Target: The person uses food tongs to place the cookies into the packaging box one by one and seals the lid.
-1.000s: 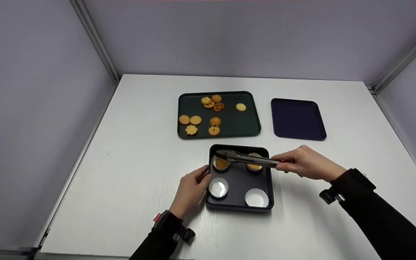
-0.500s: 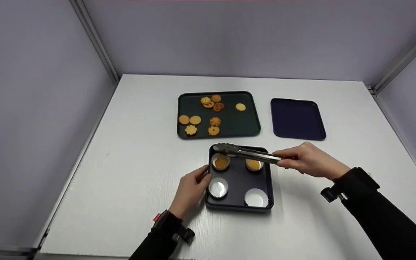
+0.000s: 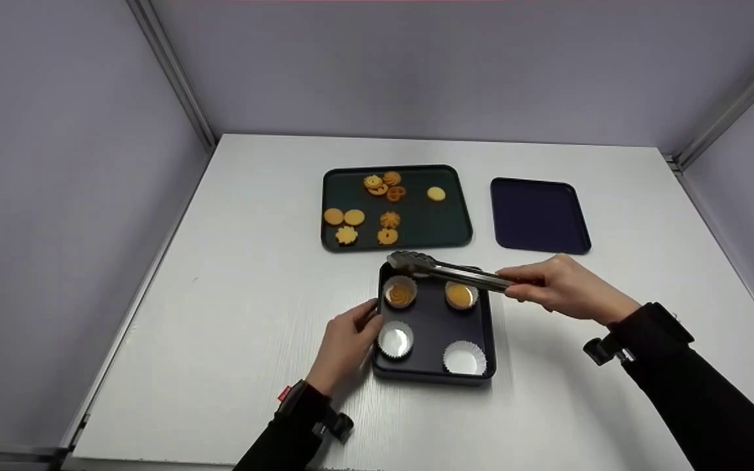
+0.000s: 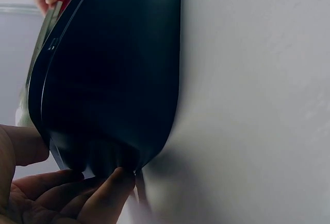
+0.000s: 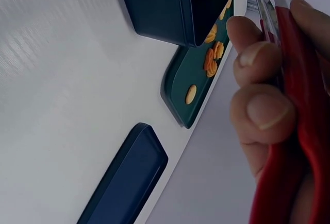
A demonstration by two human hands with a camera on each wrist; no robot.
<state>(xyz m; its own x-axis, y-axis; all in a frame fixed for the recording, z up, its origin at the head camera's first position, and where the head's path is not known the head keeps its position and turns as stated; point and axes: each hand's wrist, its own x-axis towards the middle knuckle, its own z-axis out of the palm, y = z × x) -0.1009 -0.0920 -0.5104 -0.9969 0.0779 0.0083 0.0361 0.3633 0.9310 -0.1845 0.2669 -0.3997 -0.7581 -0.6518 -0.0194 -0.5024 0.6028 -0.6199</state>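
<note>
My left hand (image 3: 345, 343) grips the left wall of a deep dark box (image 3: 432, 333). From the left wrist view, the thumb (image 4: 28, 145) is up by its rim and the other fingers lie against the outer wall. Metal tongs (image 3: 462, 275) with red handles (image 5: 304, 95) are held in my right hand (image 3: 557, 288). Their tips hang over the far left corner of the box, with no cookie showing between them. Inside the box, a swirled cookie (image 3: 400, 296) sits in the far left paper cup, and a round yellow cookie (image 3: 461, 296) in the far right one.
Two paper cups (image 3: 396, 340) without cookies stand in the near part of the box. Behind it, a green tray (image 3: 432, 229) bears several cookies in loose groups. A flat navy tray (image 3: 540, 216) lies to its right on the white table (image 3: 220, 314).
The tongs have risen from the far left cup and moved slightly away toward the box's far edge, uncovering the swirled cookie. My left hand stays on the box wall.
</note>
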